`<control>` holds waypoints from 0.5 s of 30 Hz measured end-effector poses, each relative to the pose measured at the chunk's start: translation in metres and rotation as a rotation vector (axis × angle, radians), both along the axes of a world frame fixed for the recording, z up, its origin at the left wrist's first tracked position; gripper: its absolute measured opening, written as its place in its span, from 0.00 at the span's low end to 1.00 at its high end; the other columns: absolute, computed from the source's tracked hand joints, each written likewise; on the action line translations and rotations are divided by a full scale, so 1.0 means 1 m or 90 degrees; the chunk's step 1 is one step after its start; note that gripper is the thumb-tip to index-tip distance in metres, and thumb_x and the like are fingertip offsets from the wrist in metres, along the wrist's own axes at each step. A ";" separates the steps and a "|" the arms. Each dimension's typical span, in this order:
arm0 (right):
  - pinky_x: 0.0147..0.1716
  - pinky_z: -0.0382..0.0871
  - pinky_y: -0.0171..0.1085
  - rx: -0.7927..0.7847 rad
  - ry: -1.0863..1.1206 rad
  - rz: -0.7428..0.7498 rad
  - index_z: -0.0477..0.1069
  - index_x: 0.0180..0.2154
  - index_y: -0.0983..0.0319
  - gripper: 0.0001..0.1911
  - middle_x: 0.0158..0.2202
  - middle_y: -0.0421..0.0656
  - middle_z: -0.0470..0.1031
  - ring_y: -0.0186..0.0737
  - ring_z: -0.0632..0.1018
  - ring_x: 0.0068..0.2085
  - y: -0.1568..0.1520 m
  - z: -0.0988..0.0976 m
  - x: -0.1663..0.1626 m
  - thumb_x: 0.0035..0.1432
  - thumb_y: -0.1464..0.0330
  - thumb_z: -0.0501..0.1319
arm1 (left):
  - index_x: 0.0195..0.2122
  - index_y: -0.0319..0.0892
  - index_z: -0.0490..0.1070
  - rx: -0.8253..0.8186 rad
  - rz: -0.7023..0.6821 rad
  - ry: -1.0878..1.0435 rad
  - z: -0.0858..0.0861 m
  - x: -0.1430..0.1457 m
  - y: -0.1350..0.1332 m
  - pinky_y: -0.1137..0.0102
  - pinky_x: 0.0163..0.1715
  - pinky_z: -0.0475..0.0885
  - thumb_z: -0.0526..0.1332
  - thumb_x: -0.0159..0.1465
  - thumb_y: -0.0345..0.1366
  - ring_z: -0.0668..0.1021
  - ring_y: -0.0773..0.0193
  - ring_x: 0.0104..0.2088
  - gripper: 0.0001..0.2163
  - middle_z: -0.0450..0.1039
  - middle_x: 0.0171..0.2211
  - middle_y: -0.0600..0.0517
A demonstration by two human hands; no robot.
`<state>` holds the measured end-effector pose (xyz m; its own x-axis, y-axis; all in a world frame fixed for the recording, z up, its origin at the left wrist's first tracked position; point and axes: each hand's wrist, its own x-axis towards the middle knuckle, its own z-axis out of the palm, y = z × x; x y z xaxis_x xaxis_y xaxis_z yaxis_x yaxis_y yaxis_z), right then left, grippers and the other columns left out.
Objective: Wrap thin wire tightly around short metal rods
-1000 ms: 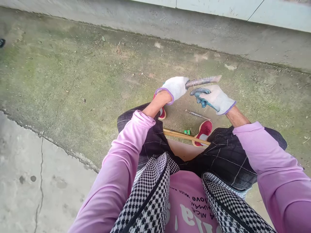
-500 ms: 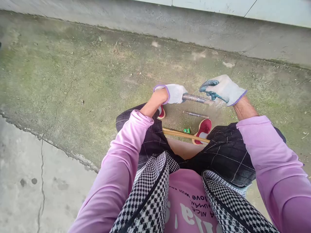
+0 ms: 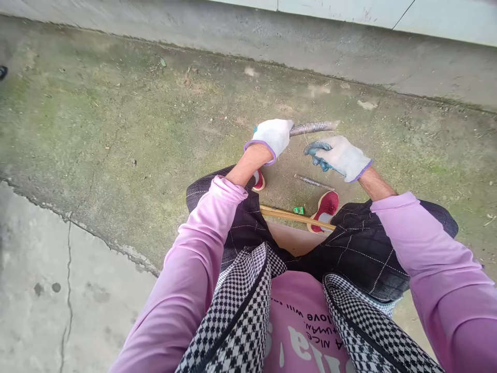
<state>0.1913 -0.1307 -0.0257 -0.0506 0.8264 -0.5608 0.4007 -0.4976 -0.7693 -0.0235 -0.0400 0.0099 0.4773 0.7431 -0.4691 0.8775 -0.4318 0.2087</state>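
Observation:
My left hand [image 3: 274, 135], in a white knitted glove with a purple cuff, is closed around one end of a short grey-brown stick [image 3: 315, 128] with a shiny silvery wrapping. The stick's free end points right, clear of the ground. Just below it, my right hand [image 3: 338, 156], in a matching glove with blue-coated fingers, has its fingers curled in a pinch. A thin pale strand [image 3: 306, 139] runs from the stick down to those fingertips. A second, thinner silvery stick [image 3: 313, 182] lies on the ground beneath the right hand, near a red shoe [image 3: 326, 204].
I sit low on a seat with a wooden edge [image 3: 297, 215] showing between my knees. Beside it lies a small green packet [image 3: 298, 210]. Mossy concrete ground [image 3: 155, 129] spreads around, with a low concrete ledge [image 3: 233, 36] along the far side.
My left hand has risen away from me with the stick, tilting its free end upward. My right hand has moved left and toward me, and now sits below the stick.

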 end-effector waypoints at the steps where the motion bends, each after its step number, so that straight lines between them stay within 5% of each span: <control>1: 0.24 0.75 0.30 -0.007 0.005 -0.002 0.91 0.42 0.62 0.02 0.28 0.40 0.84 0.32 0.78 0.25 0.000 -0.001 0.000 0.73 0.73 0.80 | 0.73 0.38 0.87 -0.018 0.009 -0.021 0.002 0.001 0.001 0.58 0.68 0.80 0.62 0.83 0.33 0.89 0.42 0.65 0.22 0.91 0.62 0.35; 4: 0.23 0.74 0.29 -0.012 0.026 -0.026 0.90 0.40 0.63 0.06 0.27 0.39 0.83 0.31 0.76 0.23 0.004 -0.002 0.003 0.73 0.77 0.77 | 0.65 0.38 0.90 -0.126 0.050 -0.146 0.005 0.004 0.002 0.61 0.58 0.82 0.65 0.83 0.30 0.89 0.52 0.51 0.16 0.90 0.49 0.43; 7: 0.23 0.76 0.29 -0.005 0.047 -0.064 0.89 0.37 0.62 0.09 0.26 0.40 0.83 0.32 0.77 0.23 0.009 -0.003 0.009 0.72 0.78 0.77 | 0.59 0.40 0.90 -0.280 0.122 -0.349 0.002 0.004 -0.001 0.70 0.40 0.78 0.69 0.81 0.25 0.78 0.65 0.34 0.11 0.80 0.36 0.52; 11: 0.27 0.80 0.31 -0.004 0.046 -0.098 0.85 0.32 0.62 0.15 0.28 0.43 0.86 0.34 0.80 0.25 0.011 -0.003 0.014 0.73 0.81 0.74 | 0.57 0.40 0.89 -0.432 0.193 -0.533 -0.006 0.005 -0.005 0.74 0.28 0.70 0.79 0.77 0.25 0.74 0.69 0.28 0.10 0.76 0.32 0.55; 15: 0.30 0.82 0.33 -0.021 0.040 -0.062 0.86 0.33 0.61 0.17 0.29 0.43 0.87 0.36 0.81 0.26 0.009 -0.004 0.007 0.70 0.85 0.72 | 0.58 0.40 0.88 -0.437 0.251 -0.610 -0.004 0.006 -0.006 0.74 0.26 0.68 0.85 0.74 0.29 0.74 0.71 0.25 0.14 0.77 0.30 0.57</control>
